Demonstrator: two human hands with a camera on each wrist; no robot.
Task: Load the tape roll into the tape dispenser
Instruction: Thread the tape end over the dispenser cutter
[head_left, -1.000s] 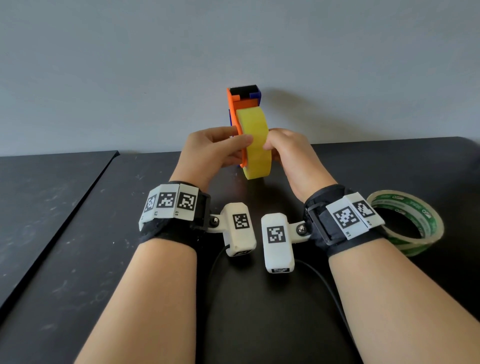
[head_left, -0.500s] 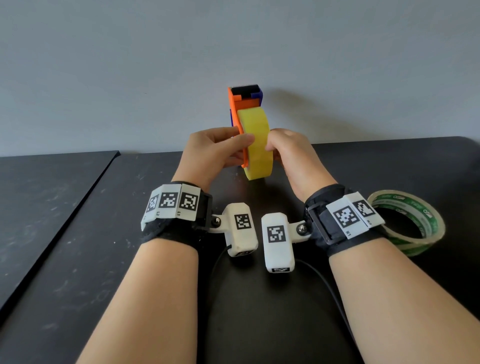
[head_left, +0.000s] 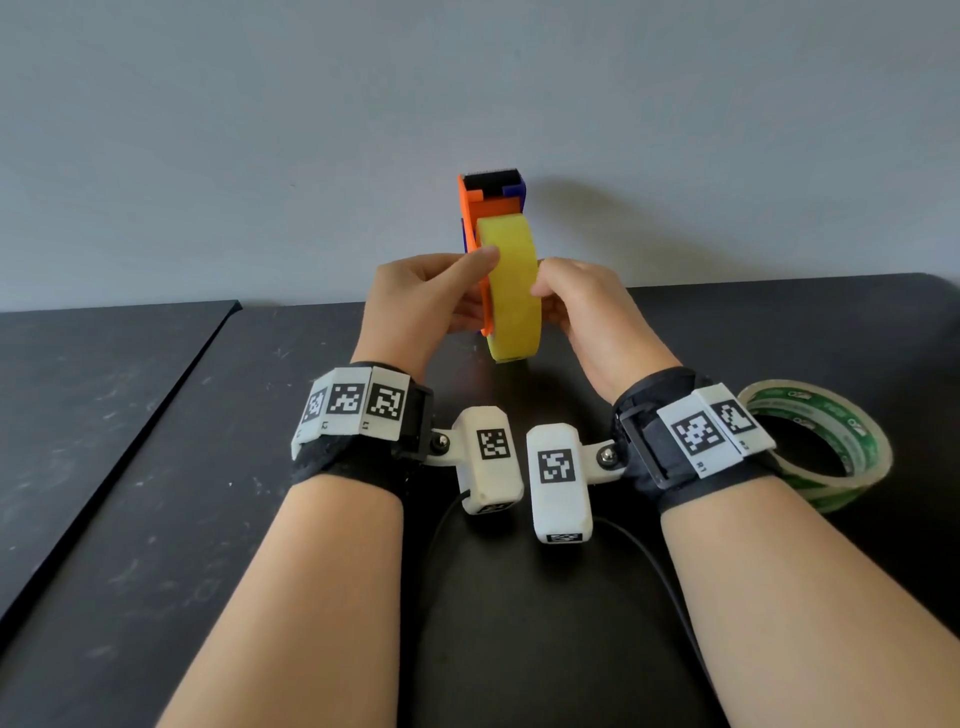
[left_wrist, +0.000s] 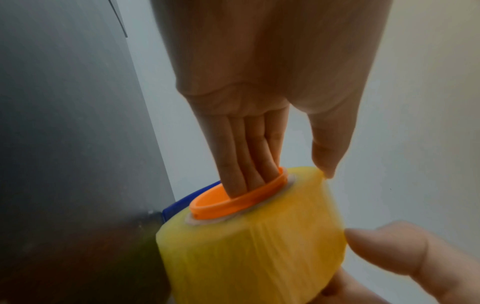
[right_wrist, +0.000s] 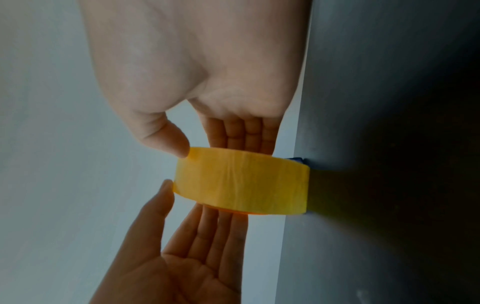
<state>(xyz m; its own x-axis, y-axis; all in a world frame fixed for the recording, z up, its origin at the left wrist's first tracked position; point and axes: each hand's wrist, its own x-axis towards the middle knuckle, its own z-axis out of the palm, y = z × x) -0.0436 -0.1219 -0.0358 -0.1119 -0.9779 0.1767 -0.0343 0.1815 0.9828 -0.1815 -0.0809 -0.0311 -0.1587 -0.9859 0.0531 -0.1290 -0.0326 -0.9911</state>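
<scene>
An orange and blue tape dispenser (head_left: 491, 208) stands upright at the back of the black table (head_left: 156, 519). A yellow tape roll (head_left: 511, 291) sits on its right side. My left hand (head_left: 475, 286) holds the dispenser. Its fingers (left_wrist: 241, 164) lie straight against the orange hub ring (left_wrist: 233, 203), and its thumb tip rests on the roll's rim (left_wrist: 246, 257). My right hand (head_left: 545, 293) grips the roll (right_wrist: 241, 185). Its thumb is on the rim and its fingers (right_wrist: 241, 135) lie flat on the right face. The hub inside the roll is hidden.
A second roll of clear tape with green print (head_left: 852, 488) lies flat on the table by my right wrist. A seam (head_left: 156, 415) splits the table from a second black top at the left. A grey wall stands right behind the dispenser. A black cable (head_left: 649, 561) runs under my forearms.
My left thumb has crept a little up the roll's rim. The hands, the roll and the dispenser otherwise stay where they were.
</scene>
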